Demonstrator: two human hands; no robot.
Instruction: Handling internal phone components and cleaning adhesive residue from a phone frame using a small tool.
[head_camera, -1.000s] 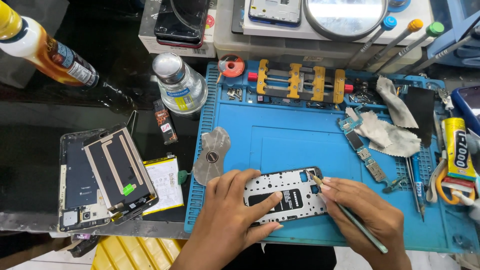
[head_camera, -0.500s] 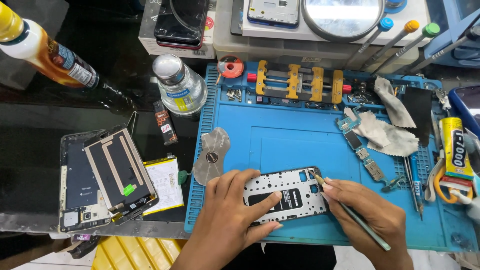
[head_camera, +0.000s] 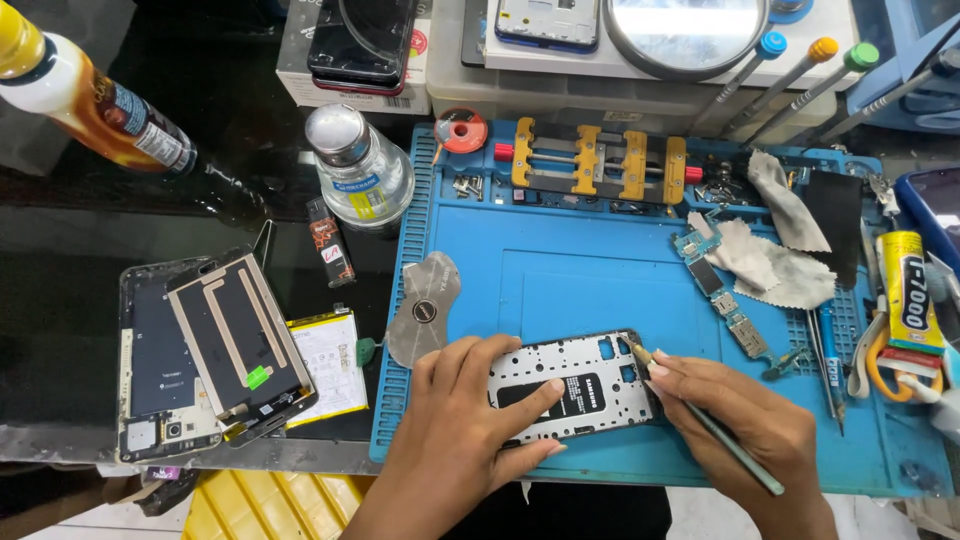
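Observation:
An opened phone frame (head_camera: 585, 380), silver with a dark battery in it, lies near the front of a blue work mat (head_camera: 600, 270). My left hand (head_camera: 465, 425) presses down on its left half, thumb and fingers spread over it. My right hand (head_camera: 745, 425) grips a thin green-handled tool (head_camera: 715, 430) like a pen. The tool's tip touches the frame's upper right corner.
A circuit board (head_camera: 720, 290) and crumpled wipes (head_camera: 765, 262) lie right of centre on the mat, a yellow glue tube (head_camera: 908, 290) at the right edge. A metal pry tool (head_camera: 425, 305), phone parts (head_camera: 205, 350), a glass bottle (head_camera: 355, 170) and a yellow-blue clamp (head_camera: 598, 160) sit left and behind.

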